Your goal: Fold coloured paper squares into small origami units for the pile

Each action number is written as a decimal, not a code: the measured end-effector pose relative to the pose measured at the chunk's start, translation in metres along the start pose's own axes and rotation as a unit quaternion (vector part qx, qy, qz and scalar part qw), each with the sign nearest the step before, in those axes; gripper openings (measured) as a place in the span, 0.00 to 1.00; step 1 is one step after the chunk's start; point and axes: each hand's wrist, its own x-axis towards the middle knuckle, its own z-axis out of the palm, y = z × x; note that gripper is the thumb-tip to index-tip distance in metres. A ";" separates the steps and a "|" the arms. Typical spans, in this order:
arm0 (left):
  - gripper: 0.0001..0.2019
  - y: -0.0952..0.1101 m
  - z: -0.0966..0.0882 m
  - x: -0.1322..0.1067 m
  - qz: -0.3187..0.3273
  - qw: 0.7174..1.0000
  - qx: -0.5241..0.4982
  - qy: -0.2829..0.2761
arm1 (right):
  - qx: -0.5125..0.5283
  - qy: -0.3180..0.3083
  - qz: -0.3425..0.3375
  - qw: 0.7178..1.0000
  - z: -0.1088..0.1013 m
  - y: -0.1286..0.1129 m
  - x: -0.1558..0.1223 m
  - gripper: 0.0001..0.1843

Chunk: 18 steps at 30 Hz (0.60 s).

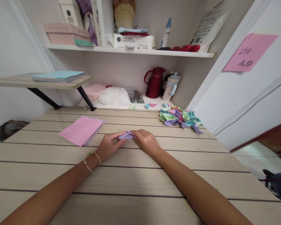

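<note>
The left hand pinches a purple folded paper by its left end between thumb and fingers; the right hand has its bent fingers clamped on the other end. The paper is between the two hands, just over the bench.

Beyond the left hand, to its left, lies a paper stack with a pink sheet on top. Beyond the right hand, to its right, is a loose heap of folded paper pieces, in no container.

Most containers stand farther off. Ahead of the right hand, a red jug stands upright with its lid on, near a speckled bottle, also lidded; what either holds is hidden. Ahead of the left hand are a pink tub and a bulging white plastic bag, its contents too hazy to name. A clear box sits just beyond that bag. On the shelf above both hands, a closed pink box is to the left, a printed pouch to the right.
</note>
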 end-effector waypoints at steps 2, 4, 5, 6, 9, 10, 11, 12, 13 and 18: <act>0.19 0.002 0.000 -0.001 0.012 1.000 0.011 -0.016 | -0.026 0.000 -0.016 1.000 0.000 -0.001 0.000 0.16; 0.19 0.004 0.000 -0.002 0.034 0.998 0.046 -0.031 | -0.041 -0.005 -0.011 0.999 0.000 -0.003 0.000 0.16; 0.18 0.006 0.001 -0.003 0.049 0.996 0.070 -0.038 | -0.043 -0.009 0.000 0.999 0.000 -0.005 0.000 0.17; 0.18 0.007 0.002 -0.004 0.062 0.992 0.096 -0.045 | -0.039 -0.014 0.012 0.999 0.000 -0.007 -0.001 0.17; 0.19 0.011 0.004 -0.007 0.082 0.981 0.161 -0.067 | 0.046 -0.026 0.046 0.998 0.001 -0.011 -0.002 0.20; 0.20 0.011 0.005 -0.008 0.082 0.979 0.174 -0.068 | 0.095 -0.029 0.055 0.994 0.001 -0.012 -0.001 0.21; 0.20 0.011 0.006 -0.008 0.080 0.978 0.182 -0.068 | 0.147 -0.031 0.067 0.986 0.001 -0.012 -0.001 0.21; 0.20 0.011 0.006 -0.008 0.078 0.978 0.184 -0.067 | 0.200 -0.031 0.082 0.976 0.002 -0.012 0.000 0.21; 0.21 0.011 0.006 -0.008 0.076 0.979 0.180 -0.065 | 0.250 -0.027 0.102 0.962 0.003 -0.011 0.000 0.21; 0.21 0.012 0.006 -0.005 0.040 0.992 0.110 -0.046 | 0.457 -0.011 0.205 0.865 0.006 -0.006 0.005 0.20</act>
